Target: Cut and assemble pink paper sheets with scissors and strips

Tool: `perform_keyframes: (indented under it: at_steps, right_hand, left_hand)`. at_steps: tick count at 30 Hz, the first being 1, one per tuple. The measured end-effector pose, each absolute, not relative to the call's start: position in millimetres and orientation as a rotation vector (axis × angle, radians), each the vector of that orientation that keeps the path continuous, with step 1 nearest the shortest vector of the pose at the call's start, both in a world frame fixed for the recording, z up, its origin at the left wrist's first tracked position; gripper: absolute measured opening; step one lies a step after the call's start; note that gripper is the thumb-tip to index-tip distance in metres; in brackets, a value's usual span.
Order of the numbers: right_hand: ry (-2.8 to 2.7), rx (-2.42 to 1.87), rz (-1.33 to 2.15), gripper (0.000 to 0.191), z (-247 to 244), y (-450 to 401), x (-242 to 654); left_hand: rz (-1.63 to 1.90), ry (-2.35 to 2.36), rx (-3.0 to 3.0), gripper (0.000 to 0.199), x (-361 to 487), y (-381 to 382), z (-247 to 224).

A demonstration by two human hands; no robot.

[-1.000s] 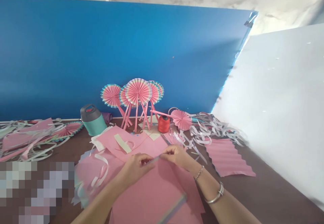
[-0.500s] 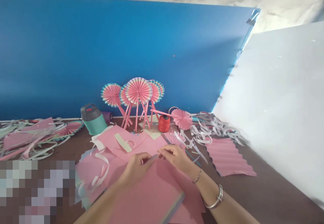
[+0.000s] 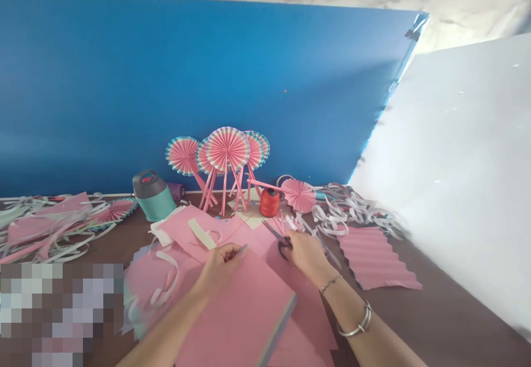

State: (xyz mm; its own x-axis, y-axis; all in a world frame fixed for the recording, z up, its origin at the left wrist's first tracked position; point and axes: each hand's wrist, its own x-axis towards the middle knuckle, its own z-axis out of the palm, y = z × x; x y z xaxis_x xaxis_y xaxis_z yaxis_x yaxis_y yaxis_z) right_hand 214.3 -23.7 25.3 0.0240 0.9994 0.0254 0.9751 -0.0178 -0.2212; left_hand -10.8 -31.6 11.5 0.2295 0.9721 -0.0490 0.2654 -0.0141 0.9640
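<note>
My left hand (image 3: pixel 224 262) pinches the far corner of a pink paper sheet (image 3: pixel 244 306), which has a grey strip along its right edge. To the right, my right hand (image 3: pixel 305 251) has its fingers closed on a pair of scissors (image 3: pixel 282 241), with dark handles and blades pointing away to the left. The scissors are apart from the sheet's pinched corner. Under both hands lie more pink sheets (image 3: pixel 185 226) in a loose heap, with a cream paper strip (image 3: pixel 202 234) on top.
Several pleated round paper fans (image 3: pixel 228 148) stand against the blue panel (image 3: pixel 249 63). A red thread spool (image 3: pixel 269 203) and a teal container with a dark lid (image 3: pixel 154 198) are nearby. Curled white strips (image 3: pixel 357 212) and a corrugated pink sheet (image 3: pixel 377 256) lie at right.
My right hand has left the sheet's corner, moved right and taken hold of the scissors. My left hand, still on the sheet, has shifted slightly left.
</note>
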Motion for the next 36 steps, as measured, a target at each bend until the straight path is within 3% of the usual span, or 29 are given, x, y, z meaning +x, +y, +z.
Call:
perform_keyframes:
  at_steps: [5, 11, 19, 23, 36]
  right_hand:
    - [-2.031, -2.03, 0.276, 0.016, 32, -26, 216]
    - [-1.955, -1.696, 0.631, 0.007, 37, -28, 219]
    - [-1.881, -1.376, 1.073, 0.038, 28, -26, 210]
    - [-1.958, -1.361, 1.06, 0.047, 29, -26, 210]
    - [-2.157, -1.217, 1.041, 0.034, 50, -40, 199]
  left_hand:
    - [0.896, 1.186, 1.378, 0.045, -14, -31, 13]
    - [0.947, 1.078, 1.324, 0.039, -15, -28, 14]
    - [1.013, 1.075, 1.189, 0.04, -14, -35, 28]
    - [1.021, 1.054, 1.12, 0.041, -15, -37, 32]
    - [1.076, 1.097, 1.297, 0.037, -17, -32, 21]
